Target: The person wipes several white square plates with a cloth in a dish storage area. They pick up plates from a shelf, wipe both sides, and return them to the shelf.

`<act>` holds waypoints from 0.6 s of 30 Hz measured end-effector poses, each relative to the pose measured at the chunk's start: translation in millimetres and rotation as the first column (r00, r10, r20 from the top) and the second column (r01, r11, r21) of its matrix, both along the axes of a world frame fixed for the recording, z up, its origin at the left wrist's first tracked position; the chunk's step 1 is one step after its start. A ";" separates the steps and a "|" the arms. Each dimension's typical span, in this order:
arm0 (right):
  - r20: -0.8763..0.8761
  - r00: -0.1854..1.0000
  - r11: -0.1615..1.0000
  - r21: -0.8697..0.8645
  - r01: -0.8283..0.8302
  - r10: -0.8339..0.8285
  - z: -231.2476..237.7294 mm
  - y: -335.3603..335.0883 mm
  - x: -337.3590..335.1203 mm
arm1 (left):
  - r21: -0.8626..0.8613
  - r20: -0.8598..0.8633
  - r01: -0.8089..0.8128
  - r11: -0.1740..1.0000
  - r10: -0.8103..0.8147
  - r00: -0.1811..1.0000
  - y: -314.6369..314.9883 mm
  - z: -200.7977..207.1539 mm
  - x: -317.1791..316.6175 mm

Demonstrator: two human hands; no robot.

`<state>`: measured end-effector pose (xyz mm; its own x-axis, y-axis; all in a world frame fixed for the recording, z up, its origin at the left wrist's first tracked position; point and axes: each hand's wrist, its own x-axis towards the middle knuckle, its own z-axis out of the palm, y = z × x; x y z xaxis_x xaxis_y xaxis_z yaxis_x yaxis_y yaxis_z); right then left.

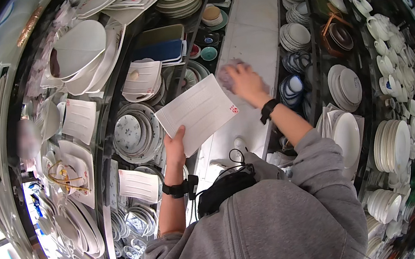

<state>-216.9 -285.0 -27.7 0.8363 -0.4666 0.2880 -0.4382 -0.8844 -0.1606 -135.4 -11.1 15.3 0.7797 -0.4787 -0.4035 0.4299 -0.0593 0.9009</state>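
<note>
The plate (197, 112), white, rectangular and finely ridged, extends ahead and to the right of the left hand's thumb; a red mark (234, 109) lies on the near side of the right fingers. The left hand (174, 148) grips the near edge, its fingers hidden beneath, their spread indeterminable. The right hand (249, 85) has fingers bent over a purplish-grey cloth (225, 79) beside the far right edge; blur obscures any contact. Ahead of them runs a pale aisle (251, 20); dishes (128, 131) crowd the left fingers' left side.
</note>
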 end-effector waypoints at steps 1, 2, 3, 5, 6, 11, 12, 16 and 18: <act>-0.068 0.997 0.999 0.035 0.025 -0.022 -6.5 -15.3 -8.9 | -0.026 -0.018 -0.012 1.000 0.012 1.000 4.2 -3.7 1.1; -0.044 0.998 0.998 0.056 0.041 -0.039 -4.8 -20.1 -13.6 | -0.053 -0.037 -0.022 0.998 0.020 0.999 6.4 -5.7 2.3; -0.024 0.999 0.996 0.077 0.050 -0.048 2.6 -22.7 -17.0 | -0.042 -0.031 -0.008 0.999 0.007 0.999 7.5 -4.5 2.1; 0.079 0.997 0.996 0.088 0.011 -0.018 21.2 -16.2 -17.6 | -0.018 -0.020 0.028 0.999 -0.028 0.999 6.3 0.3 2.1; 0.153 0.986 0.993 0.095 -0.076 0.061 39.1 0.8 -12.0 | 0.011 -0.007 0.027 1.000 -0.027 1.000 6.5 -2.1 3.0; 0.334 0.826 0.878 -0.007 -0.479 0.454 104.5 100.6 9.2 | -0.023 0.059 0.045 0.999 -0.043 0.997 -11.6 3.3 -8.1; 0.356 0.802 0.865 -0.041 -0.499 0.480 101.0 109.5 16.2 | 0.003 0.064 0.047 0.999 -0.047 0.997 -13.3 2.2 -10.1; 0.293 0.831 0.879 -0.094 -0.468 0.474 83.8 109.3 31.2 | 0.014 0.018 0.076 0.997 -0.076 0.997 -10.7 -3.9 -10.8; 0.195 0.917 0.937 -0.086 -0.337 0.348 62.8 82.6 38.2 | 0.033 0.029 0.088 0.996 -0.089 0.996 -11.3 4.3 -13.4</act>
<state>-178.7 -202.4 35.2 0.8631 -0.1428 0.4844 -0.0693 -0.9836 -0.1665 -148.8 -22.4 19.6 0.7470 -0.5340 -0.3961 0.3938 -0.1246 0.9107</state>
